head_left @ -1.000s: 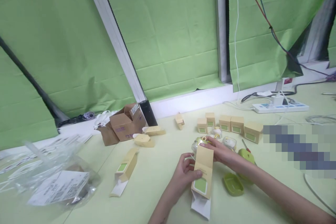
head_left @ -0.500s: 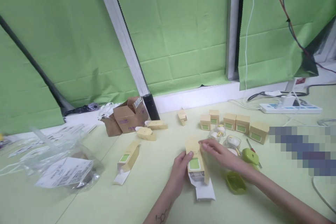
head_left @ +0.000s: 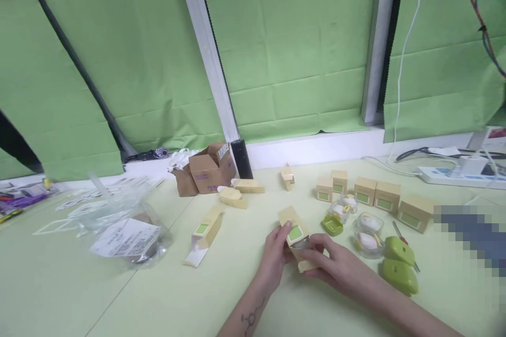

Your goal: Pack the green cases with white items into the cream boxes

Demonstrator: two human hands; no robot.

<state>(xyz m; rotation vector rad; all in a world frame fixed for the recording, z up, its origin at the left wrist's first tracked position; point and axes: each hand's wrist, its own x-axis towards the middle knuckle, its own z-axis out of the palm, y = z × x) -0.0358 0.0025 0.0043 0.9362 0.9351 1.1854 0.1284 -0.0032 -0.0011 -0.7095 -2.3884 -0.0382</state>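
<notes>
Both my hands hold a small tan carton (head_left: 294,231) with a green label, low over the pale green table (head_left: 221,295). My left hand (head_left: 274,253) grips its left side with thumb and fingers closed. My right hand (head_left: 334,268) wraps the carton's lower right end, fingers curled around it. A green lid (head_left: 332,225) lies just right of the carton.
A row of tan cubes (head_left: 373,195) stands behind clear jars (head_left: 366,231). A green case (head_left: 399,273) lies at right. An open long carton (head_left: 205,227), brown boxes (head_left: 207,171) and a plastic bag (head_left: 126,231) sit left. A power strip (head_left: 462,175) and cables lie far right.
The carton's white flap no longer sticks out. My right hand moved from the carton's top to its lower end. The view has shifted left.
</notes>
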